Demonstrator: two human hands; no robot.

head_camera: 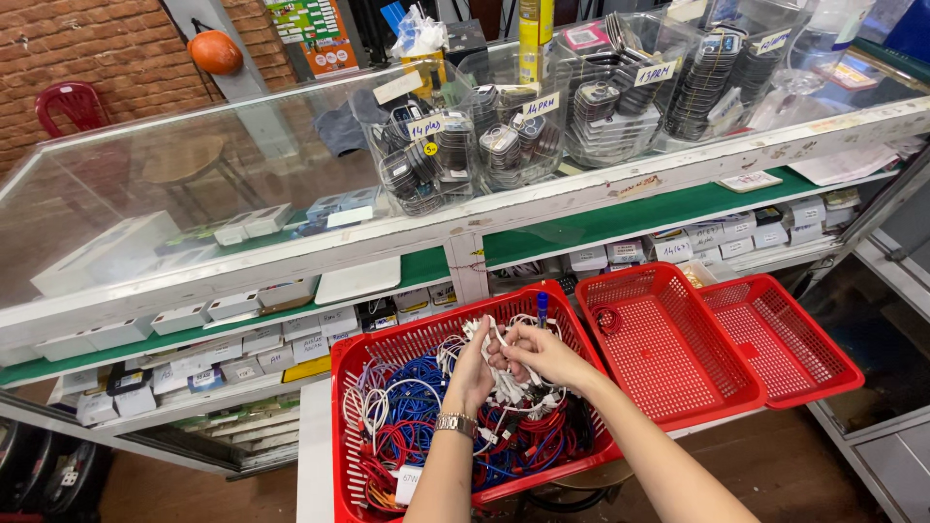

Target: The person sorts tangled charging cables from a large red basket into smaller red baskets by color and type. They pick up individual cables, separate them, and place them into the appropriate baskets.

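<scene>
A red plastic basket in front of me is full of tangled cables, blue, red and white. My left hand, with a metal watch on the wrist, and my right hand meet over the basket's middle. Both grip a bundle of white cables lifted slightly out of the pile. A blue pen stands upright at the basket's far rim, just beyond my right hand.
Two more red baskets sit to the right, nearly bare. Behind stands a glass display counter with clear bins of phone cases on top and small white boxes on its shelves. A brick wall is at the far left.
</scene>
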